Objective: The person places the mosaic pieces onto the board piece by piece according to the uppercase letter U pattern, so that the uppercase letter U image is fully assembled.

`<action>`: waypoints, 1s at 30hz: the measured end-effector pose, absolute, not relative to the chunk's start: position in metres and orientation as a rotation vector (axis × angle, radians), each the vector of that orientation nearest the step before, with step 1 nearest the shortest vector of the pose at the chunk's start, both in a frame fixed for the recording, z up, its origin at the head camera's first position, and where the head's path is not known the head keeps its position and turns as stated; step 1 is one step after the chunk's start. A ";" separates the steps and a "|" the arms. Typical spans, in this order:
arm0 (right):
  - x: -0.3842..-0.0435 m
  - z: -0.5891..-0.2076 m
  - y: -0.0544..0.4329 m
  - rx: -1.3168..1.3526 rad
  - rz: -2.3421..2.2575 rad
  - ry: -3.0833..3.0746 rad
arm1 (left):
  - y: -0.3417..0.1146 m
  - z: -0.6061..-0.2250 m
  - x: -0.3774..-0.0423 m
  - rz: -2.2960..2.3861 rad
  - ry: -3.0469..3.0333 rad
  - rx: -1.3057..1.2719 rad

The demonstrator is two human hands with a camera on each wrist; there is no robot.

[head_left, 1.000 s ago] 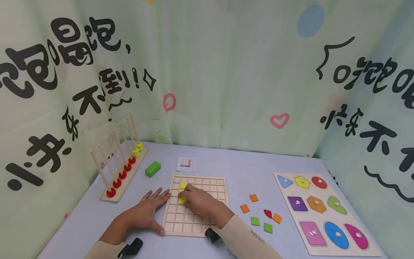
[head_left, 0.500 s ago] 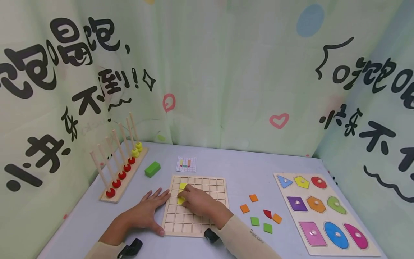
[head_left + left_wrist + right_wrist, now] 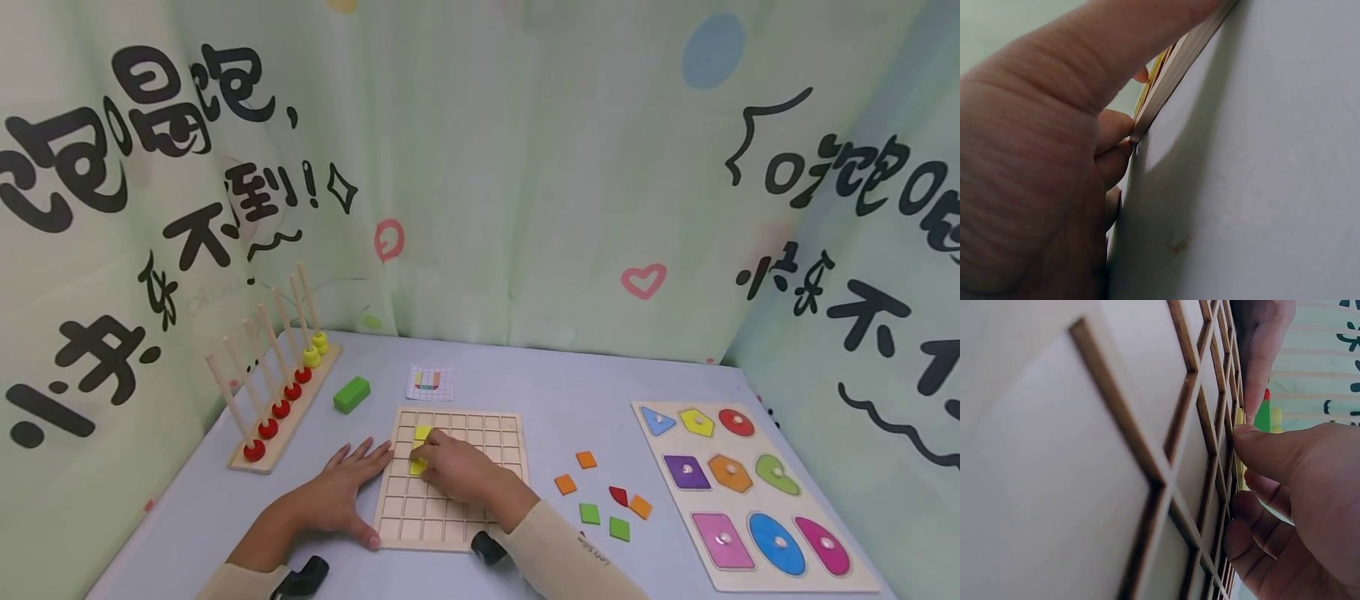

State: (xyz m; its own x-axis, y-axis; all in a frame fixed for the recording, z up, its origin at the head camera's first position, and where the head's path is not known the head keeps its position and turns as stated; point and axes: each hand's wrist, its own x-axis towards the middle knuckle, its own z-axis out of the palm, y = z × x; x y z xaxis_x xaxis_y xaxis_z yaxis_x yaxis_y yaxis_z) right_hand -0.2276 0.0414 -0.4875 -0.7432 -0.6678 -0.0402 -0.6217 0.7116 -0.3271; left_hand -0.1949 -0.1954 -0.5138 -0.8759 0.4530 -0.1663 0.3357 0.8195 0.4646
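A wooden grid board [image 3: 423, 528] lies on the table with yellow square tiles [image 3: 417, 468] in a column near its upper left. My right hand [image 3: 459, 469] bends over that column, thumb and fingertips pinching one yellow tile, mostly hidden under the fingers. In the right wrist view, the thumb [image 3: 1272, 449] presses at a thin yellow edge [image 3: 1241, 478] on the grid. My left hand [image 3: 333, 497] is spread beside the board, its fingertips and thumb touching the left edge. The left wrist view shows the board's side [image 3: 1175, 78] against that hand.
Right of the board lie orange tiles [image 3: 566, 484], green tiles [image 3: 589, 513] and a red piece [image 3: 618, 496]. A knobbed shape puzzle [image 3: 757, 517] is farther right. A pattern card [image 3: 442, 392], a green block [image 3: 352, 395] and a pegged bead stand [image 3: 288, 421] stand behind and left.
Both hands keep almost the same place on the board. The head view has shifted slightly; the tiles have not visibly moved.
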 end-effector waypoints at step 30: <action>-0.196 -0.465 0.138 -0.936 -0.508 2.891 | -0.198 -0.517 -0.194 0.674 2.728 0.660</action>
State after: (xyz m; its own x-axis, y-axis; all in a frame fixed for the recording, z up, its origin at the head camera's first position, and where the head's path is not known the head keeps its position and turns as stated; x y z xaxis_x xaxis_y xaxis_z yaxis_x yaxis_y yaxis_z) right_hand -0.1959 0.1378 -0.4648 -0.8138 -0.5796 0.0427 -0.5594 0.7613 -0.3278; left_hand -0.1945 -0.1978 -0.5171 -0.8648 0.4841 -0.1333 0.3664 0.7899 0.4918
